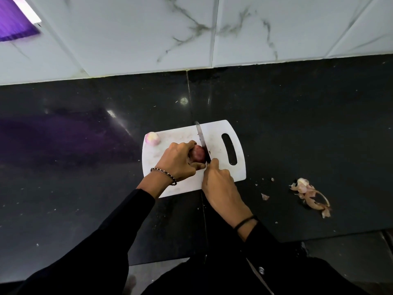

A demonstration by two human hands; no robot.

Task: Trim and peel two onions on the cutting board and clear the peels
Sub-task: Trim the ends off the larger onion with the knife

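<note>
A white cutting board (176, 137) with a handle slot lies on the dark counter. My left hand (177, 160) grips a reddish unpeeled onion (198, 155) in the middle of the board. My right hand (219, 179) holds a knife (201, 138) by its handle, which the hand hides. The blade runs away from me and rests against the onion's right end. A pale peeled onion (152, 138) sits at the board's far left corner.
A heap of onion peels (309, 193) lies on the black counter (297, 124) to the right of the board, with small scraps (264, 196) nearer the board. A marble-tiled wall (191, 33) rises behind. The counter's front edge is near my body.
</note>
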